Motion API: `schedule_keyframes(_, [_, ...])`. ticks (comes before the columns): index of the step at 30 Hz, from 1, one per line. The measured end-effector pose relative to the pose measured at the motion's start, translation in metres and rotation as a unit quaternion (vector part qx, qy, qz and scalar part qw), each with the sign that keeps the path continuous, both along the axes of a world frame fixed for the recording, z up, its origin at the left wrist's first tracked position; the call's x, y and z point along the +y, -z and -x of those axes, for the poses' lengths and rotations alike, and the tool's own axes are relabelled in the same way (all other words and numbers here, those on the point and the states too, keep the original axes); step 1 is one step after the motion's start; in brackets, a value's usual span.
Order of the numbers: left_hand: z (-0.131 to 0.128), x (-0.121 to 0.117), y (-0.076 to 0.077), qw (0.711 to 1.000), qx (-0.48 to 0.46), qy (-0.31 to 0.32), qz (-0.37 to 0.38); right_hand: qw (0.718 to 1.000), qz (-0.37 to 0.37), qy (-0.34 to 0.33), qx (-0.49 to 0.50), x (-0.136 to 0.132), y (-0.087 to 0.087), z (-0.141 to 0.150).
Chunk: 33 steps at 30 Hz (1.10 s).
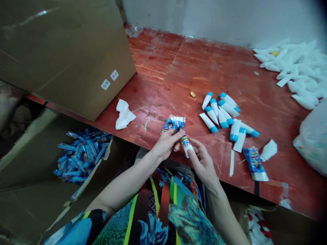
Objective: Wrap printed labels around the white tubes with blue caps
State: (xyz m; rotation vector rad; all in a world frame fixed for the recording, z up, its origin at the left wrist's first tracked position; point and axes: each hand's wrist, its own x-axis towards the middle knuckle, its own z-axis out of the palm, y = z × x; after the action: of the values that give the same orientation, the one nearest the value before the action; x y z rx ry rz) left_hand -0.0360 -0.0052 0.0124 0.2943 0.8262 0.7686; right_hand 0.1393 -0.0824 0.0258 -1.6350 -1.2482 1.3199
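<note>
Near the table's front edge, both my hands are closed on a small white tube with a blue, colourfully printed sleeve around its upper part. My left hand pinches the sleeved end, and its fingers partly cover it. At the white lower end, the thumb and fingers of my right hand grip the tube. Just beyond my left hand lie blue printed wrappers with clear edges. To the right is a loose group of white tubes with blue caps.
A large cardboard box stands at left on the red table. Below it, an open carton holds many blue-wrapped tubes. White tubes are heaped at far right, behind a plastic bag. A printed packet lies nearer.
</note>
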Motion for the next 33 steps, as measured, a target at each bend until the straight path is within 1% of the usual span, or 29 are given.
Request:
schedule_keyframes(2, [0.001,0.006,0.000,1.000,-0.010,-0.003,0.007,0.997,0.028,-0.039,0.067,-0.003,0.003,-0.009])
schedule_keyframes(3, [0.001,0.006,0.000,1.000,-0.017,0.000,0.006,0.994,0.043,-0.047,0.092,-0.005,0.006,-0.013])
schedule_keyframes(4, [0.001,0.006,0.000,1.000,-0.024,0.001,0.006,0.992,0.052,-0.042,0.108,-0.007,0.010,-0.016])
schedule_keyframes(7, [-0.003,-0.001,-0.001,0.999,-0.027,-0.001,0.017,0.992,0.045,0.015,0.117,-0.010,0.024,-0.016])
schedule_keyframes(10, [-0.005,-0.007,-0.003,1.000,-0.009,0.001,0.027,0.992,0.023,0.088,0.092,-0.009,0.035,-0.008])
schedule_keyframes(13, [-0.005,-0.010,-0.004,1.000,0.000,-0.003,0.025,0.989,0.018,0.125,0.074,-0.005,0.035,0.000])
schedule_keyframes(17, [-0.004,-0.010,-0.001,1.000,-0.013,-0.004,0.009,0.987,0.018,0.133,0.088,-0.001,0.029,0.010])
schedule_keyframes(19, [-0.002,-0.010,0.001,1.000,-0.016,0.001,-0.002,0.986,0.017,0.138,0.087,-0.002,0.028,0.016])
schedule_keyframes(23, [0.006,-0.010,0.003,1.000,-0.010,0.017,-0.011,0.987,0.011,0.145,0.061,-0.004,0.032,0.025])
schedule_keyframes(26, [0.013,-0.010,0.005,0.999,-0.013,0.032,-0.008,0.990,-0.007,0.137,0.023,-0.005,0.034,0.029])
schedule_keyframes(29, [0.018,-0.012,0.009,0.999,-0.010,0.041,-0.002,0.992,-0.038,0.118,-0.039,-0.007,0.034,0.029])
schedule_keyframes(33, [0.019,-0.013,0.013,0.999,-0.013,0.045,0.007,0.987,-0.078,0.082,-0.114,-0.008,0.038,0.028])
